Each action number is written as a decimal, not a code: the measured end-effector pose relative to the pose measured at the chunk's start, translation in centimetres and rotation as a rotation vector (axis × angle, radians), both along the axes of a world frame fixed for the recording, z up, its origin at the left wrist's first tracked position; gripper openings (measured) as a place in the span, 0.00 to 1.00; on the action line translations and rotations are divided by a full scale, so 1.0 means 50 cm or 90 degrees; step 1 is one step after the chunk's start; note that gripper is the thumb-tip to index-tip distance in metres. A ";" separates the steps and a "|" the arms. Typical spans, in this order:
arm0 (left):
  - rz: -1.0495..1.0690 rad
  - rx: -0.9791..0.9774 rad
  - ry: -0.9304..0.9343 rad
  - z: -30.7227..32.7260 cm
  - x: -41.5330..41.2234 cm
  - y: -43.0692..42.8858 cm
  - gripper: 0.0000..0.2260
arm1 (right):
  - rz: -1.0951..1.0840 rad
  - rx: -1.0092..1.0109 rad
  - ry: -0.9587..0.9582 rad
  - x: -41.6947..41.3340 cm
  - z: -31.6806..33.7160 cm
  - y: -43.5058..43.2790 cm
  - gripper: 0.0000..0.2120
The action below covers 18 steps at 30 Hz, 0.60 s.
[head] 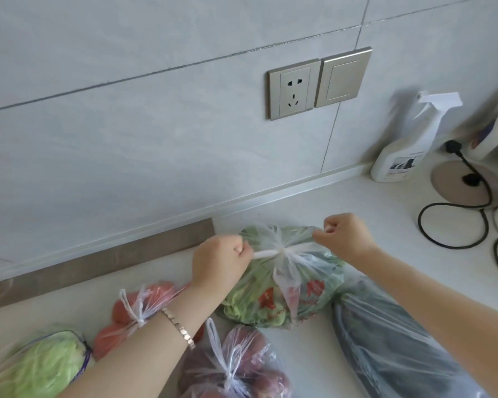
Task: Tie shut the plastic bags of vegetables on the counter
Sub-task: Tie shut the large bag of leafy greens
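Tied bag [242, 369], left hand [222, 264], right hand [344, 234], grips pinching greens bag [259, 300] handles [266, 253], print [314, 291] illegible

- Five plastic bags of vegetables on the counter [357, 202]: greens bag [270, 300], tomato bag [153, 294], red-purple bag [250, 366], cabbage bag [46, 366], dark bag [385, 340].
- Two of them, tomato and red-purple, show finished knots.
- Two grips of mine, left grip [222, 262] and right grip [342, 234], both pinching the greens bag.
- One bracelet [179, 328].
- One spray bottle [400, 156].
- One wall socket [293, 89], one switch [342, 77].
- One round base [443, 179].
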<state>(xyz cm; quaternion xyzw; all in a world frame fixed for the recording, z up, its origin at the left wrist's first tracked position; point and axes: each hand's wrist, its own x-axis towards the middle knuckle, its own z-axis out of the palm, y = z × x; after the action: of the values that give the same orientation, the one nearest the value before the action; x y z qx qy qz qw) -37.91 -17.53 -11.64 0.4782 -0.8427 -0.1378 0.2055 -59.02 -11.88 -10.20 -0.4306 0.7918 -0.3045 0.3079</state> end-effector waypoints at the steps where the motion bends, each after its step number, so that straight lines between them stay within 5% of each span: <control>1: 0.008 0.037 -0.005 -0.019 0.012 0.001 0.25 | -0.028 0.028 -0.051 0.002 -0.017 0.006 0.22; 4: 0.127 0.219 0.018 -0.035 0.025 0.001 0.22 | -0.156 0.116 -0.203 0.016 -0.057 0.026 0.18; 6: 0.257 0.378 0.134 -0.022 0.017 -0.004 0.17 | -0.262 0.065 -0.387 0.017 -0.058 0.034 0.13; 9: 0.346 0.691 0.587 0.030 0.009 -0.014 0.11 | -0.208 -0.121 -0.698 0.014 -0.013 0.042 0.08; 12: 0.219 0.805 0.952 0.083 0.000 -0.011 0.14 | -0.036 -0.226 -0.655 0.031 0.033 0.043 0.09; 14: 0.166 0.775 0.956 0.102 -0.020 0.004 0.11 | 0.026 -0.254 -0.561 0.056 0.042 0.036 0.15; 18: 0.106 0.663 0.762 0.103 -0.062 0.040 0.11 | 0.030 -0.238 -0.443 0.102 0.024 0.006 0.18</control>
<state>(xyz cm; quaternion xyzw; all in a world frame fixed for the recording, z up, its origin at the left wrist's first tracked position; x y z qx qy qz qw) -41.04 -15.55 -6.47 0.4193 -0.3781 -0.7313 0.3827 -53.92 -11.59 -9.03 -0.3685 0.5612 -0.5637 0.4812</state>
